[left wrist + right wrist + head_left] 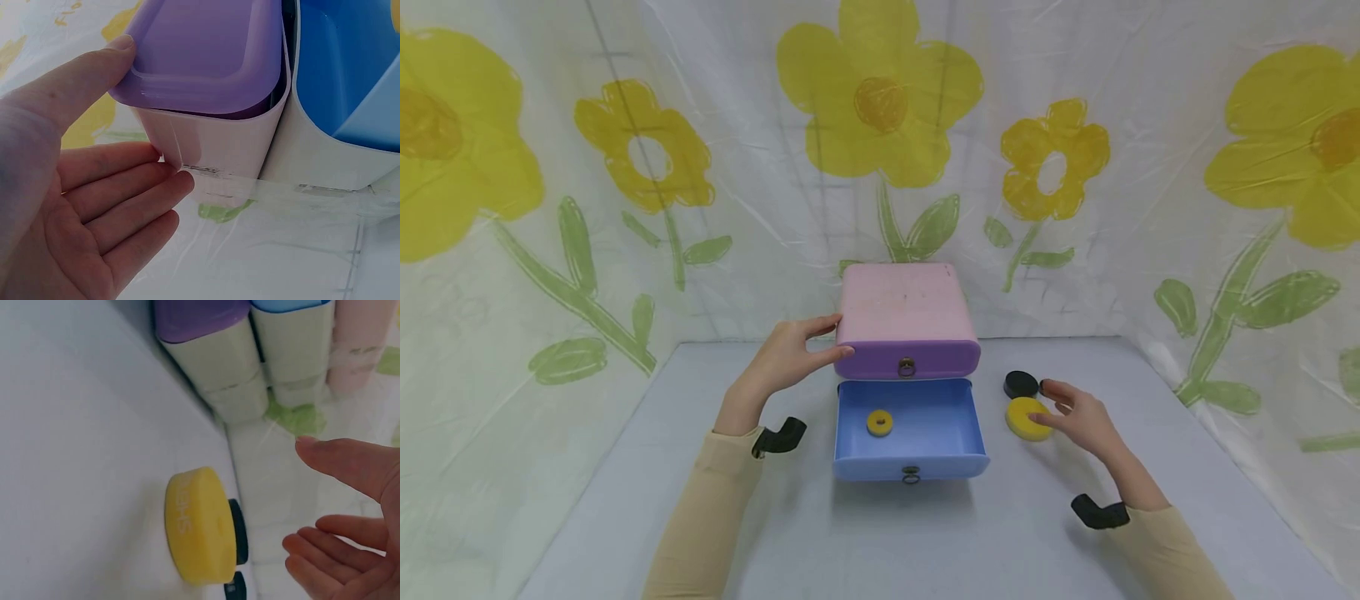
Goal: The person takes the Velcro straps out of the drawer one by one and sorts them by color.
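White flower-painted sheet is hanging behind the pale worktop. Open blue plastic drawer, carrying a small yellow ring, is jutting out at 6 o'clock of the boxy pink plastic case. Left grip, fingers extended, is touching the case's side, thumb resting on the purple drawer front. Round black disc is lying at 10 o'clock of the right grip; thick round yellow disc is lying at 9 o'clock, thumb overlapping it, contact unclear. Right grip's fingers are spreading loosely, holding nothing.
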### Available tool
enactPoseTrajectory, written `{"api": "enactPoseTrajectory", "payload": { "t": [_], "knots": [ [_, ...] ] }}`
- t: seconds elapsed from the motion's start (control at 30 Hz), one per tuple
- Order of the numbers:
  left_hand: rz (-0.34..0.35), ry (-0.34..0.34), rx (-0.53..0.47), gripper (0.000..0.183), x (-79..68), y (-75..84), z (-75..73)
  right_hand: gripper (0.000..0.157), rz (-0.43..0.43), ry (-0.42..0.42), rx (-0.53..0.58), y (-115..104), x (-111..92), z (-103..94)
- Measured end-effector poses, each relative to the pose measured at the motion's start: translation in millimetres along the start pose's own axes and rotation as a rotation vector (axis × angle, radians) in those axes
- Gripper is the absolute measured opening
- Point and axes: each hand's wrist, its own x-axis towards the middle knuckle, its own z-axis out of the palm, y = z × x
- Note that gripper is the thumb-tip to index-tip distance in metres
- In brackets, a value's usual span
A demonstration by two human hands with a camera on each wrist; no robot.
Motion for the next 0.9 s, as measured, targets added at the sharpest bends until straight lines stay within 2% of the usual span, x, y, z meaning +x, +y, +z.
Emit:
{"api": "enactPoseTrajectory", "payload": {
  "t": [0.2,0.4,0.9],
  "knots": [
    [0.01,0.004,-0.002,0.074,-0.1,0.8,-1.1,0.074,-0.014,0.024,0.033,-18.4,-5.2,-4.9],
    [0.006,0.002,0.008,0.074,0.9,-0.1,-1.3,0.077,-0.03,0.027,0.033,-38.0,-11.2,-8.7],
    [0.01,0.001,-0.003,0.073,0.2,-1.1,0.1,0.064,-0.101,-0.007,0.06,-86.6,-27.6,-9.6]
  ]
}}
